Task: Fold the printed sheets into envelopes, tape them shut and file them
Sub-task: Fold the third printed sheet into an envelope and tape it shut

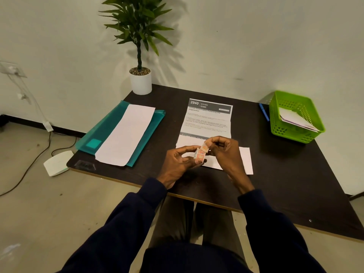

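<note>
A person in dark blue sleeves sat at a dark bench (285, 174), seen from above through a head-worn camera. Both hands met near the middle of the bench, over a sheet of paper. The left hand (177, 164) gripped a small orange-patterned roll of tape (199, 154), fingers curled under it and thumb on top. The right hand (226, 152) pinched the loose tape end (204, 147) between thumb and fingertips, just above the roll.

Under the hands lay a printed sheet (208, 119), face up, with a dark header reading "2940 KITCHEN"; creases crossed it. Its near part was folded up, blank side showing, and a white folded strip (245, 160) stuck out to the right from beneath the right hand.

To the left, a teal plastic folder (106, 127) lay flat on the bench with a long blank white sheet (126, 134) resting on top. At the far right corner stood a green plastic basket (291, 135) holding folded white papers (295, 119). A blue pen (264, 112) lay just beside the basket's left wall. A potted plant (140, 83) in a white pot stood at the far left corner, against the wall. On the floor to the left sat a white box (57, 162) with cables running to it.
</note>
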